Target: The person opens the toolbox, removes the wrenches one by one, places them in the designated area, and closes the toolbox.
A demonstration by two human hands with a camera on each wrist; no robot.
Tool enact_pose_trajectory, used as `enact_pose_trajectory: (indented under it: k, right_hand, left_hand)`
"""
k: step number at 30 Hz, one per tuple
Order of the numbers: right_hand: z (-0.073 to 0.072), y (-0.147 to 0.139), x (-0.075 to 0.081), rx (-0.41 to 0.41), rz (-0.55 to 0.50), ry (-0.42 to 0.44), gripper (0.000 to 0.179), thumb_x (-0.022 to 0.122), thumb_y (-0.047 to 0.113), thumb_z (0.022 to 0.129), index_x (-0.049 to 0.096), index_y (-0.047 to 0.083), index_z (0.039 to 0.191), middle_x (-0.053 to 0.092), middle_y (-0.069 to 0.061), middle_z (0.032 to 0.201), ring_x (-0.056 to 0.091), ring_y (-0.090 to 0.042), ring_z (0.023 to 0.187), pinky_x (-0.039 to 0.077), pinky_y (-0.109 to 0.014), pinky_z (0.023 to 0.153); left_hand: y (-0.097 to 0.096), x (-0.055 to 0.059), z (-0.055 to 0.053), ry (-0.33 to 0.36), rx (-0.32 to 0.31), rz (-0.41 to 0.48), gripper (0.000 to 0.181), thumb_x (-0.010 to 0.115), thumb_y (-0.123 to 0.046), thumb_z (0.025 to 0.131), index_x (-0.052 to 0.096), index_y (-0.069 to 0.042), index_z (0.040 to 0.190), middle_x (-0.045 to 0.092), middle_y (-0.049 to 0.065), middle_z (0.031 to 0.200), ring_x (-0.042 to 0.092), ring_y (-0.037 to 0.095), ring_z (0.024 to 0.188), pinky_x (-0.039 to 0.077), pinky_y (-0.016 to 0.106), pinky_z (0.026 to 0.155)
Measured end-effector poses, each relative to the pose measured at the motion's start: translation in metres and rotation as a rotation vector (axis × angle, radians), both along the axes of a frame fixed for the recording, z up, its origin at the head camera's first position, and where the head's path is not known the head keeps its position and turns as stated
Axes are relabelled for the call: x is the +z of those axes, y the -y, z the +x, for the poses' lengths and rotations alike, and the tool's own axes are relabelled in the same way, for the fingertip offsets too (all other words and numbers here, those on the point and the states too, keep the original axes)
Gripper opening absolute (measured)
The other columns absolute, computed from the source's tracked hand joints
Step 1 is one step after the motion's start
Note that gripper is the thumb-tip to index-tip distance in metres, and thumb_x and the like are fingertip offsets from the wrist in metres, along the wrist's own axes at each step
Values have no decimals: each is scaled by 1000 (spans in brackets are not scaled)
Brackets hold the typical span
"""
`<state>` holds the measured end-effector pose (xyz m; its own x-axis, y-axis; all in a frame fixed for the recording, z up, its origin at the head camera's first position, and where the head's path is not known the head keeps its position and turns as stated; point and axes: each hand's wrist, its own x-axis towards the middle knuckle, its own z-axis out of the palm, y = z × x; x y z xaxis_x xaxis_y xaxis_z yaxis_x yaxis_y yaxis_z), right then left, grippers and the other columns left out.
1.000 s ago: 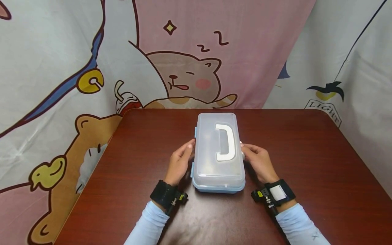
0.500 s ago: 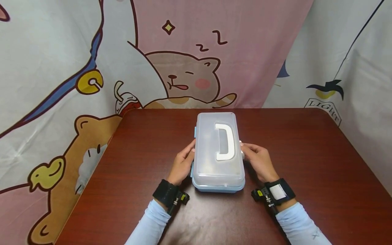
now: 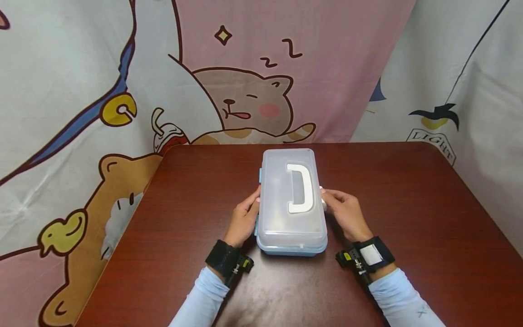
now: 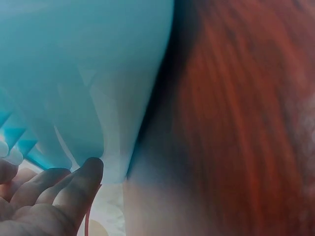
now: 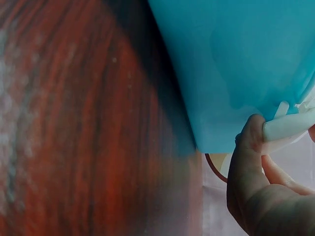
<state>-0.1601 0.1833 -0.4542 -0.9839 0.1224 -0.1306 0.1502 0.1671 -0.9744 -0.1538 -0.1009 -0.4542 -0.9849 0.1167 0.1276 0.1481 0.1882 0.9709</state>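
A plastic storage box (image 3: 292, 227) with a light blue base and a clear, frosted lid stands on the table. A white carrying handle (image 3: 306, 188) lies flat on the lid, which is down. My left hand (image 3: 242, 222) rests its fairly straight fingers (image 4: 78, 189) against the box's left side, beside the blue hinges. On the right side, my right hand (image 3: 347, 215) pinches a white latch (image 5: 285, 127), its fingers at the latch's lower edge and its thumb at the other side. The box's contents do not show through the lid.
The box sits near the middle of a dark red-brown wooden table (image 3: 408, 204). Behind the table's far edge hangs a curtain (image 3: 335, 68) with cartoon animals. A strapped-on camera (image 3: 243, 264) sits at the left wrist, another camera (image 3: 347, 258) at the right.
My left hand has shifted slightly right and closer against the box's side, its thumb now at the lid's edge. The right hand stays at the latch, and the box has not moved.
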Motion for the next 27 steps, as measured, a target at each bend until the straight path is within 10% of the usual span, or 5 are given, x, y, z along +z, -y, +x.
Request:
enact_pose_trajectory:
  k: [27]
  right_hand:
    - [3,-15,10,70,-62,-12,62,60,43,105,60,-10,136,65,-25,127,72,-11,97,60,-33,87]
  left_hand:
    - [1,1,2,12,-17,2,43,50,-24,111,48,-23,154,46,-8,157,40,13,146,34,44,119]
